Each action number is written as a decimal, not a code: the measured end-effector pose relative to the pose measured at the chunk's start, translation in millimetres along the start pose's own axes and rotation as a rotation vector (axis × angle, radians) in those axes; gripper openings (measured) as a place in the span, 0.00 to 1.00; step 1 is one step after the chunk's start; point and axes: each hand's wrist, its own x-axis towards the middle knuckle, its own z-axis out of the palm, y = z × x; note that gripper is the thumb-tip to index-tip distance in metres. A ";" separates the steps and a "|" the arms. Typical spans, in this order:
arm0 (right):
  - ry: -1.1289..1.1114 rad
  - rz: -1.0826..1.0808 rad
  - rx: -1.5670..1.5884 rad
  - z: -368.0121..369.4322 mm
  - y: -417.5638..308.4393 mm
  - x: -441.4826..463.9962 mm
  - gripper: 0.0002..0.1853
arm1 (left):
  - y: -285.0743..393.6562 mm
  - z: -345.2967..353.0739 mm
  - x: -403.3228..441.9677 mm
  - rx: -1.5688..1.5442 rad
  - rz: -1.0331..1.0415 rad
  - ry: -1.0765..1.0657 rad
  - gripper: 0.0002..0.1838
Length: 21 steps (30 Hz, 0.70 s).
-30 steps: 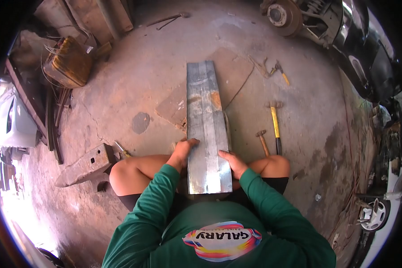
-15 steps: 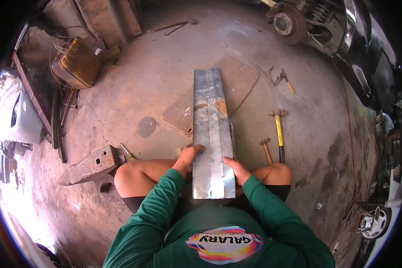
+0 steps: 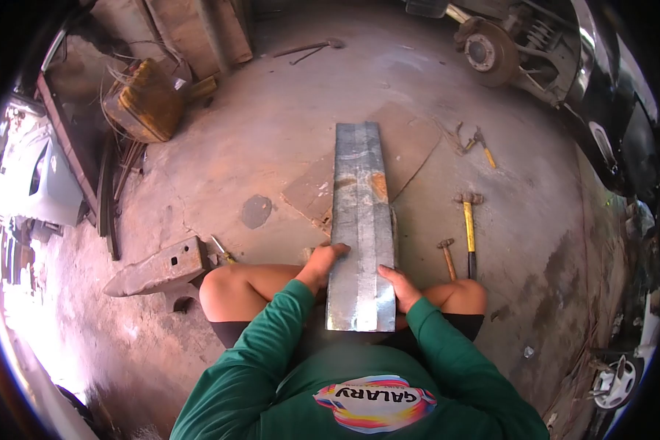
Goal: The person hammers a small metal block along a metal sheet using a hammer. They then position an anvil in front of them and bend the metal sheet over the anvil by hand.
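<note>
A worn concrete floor stretches around and beyond both hands, grey-brown and scuffed. A dark round stain marks it ahead and left of the left hand; larger dark blotches spread to the right of the right hand. Far ahead on the left hand's side, brown panels stand upright near a rusty yellow container. Farther left, white bodywork sits beside strong white glare, the brightest light. Far ahead of the right hand, and to its right, is a dark car with an exposed brake disc.
</note>
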 end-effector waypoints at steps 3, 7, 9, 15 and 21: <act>0.015 -0.017 -0.005 -4.0 1.5 1.2 0.32 | 2.1 2.6 -2.5 -0.011 -0.002 0.014 0.26; 0.028 -0.037 -0.010 -7.7 2.8 6.2 0.31 | -3.9 -1.0 2.1 0.000 0.045 0.040 0.26; -0.006 -0.044 0.020 -8.6 3.6 8.3 0.31 | 2.9 3.3 -6.0 0.063 0.009 0.052 0.28; -0.007 -0.016 -0.018 -3.8 1.8 7.0 0.31 | -13.9 -8.8 15.2 0.000 0.061 0.018 0.25; 0.006 -0.034 -0.063 -0.2 3.5 2.8 0.31 | -15.2 -9.5 14.5 0.074 0.101 0.061 0.26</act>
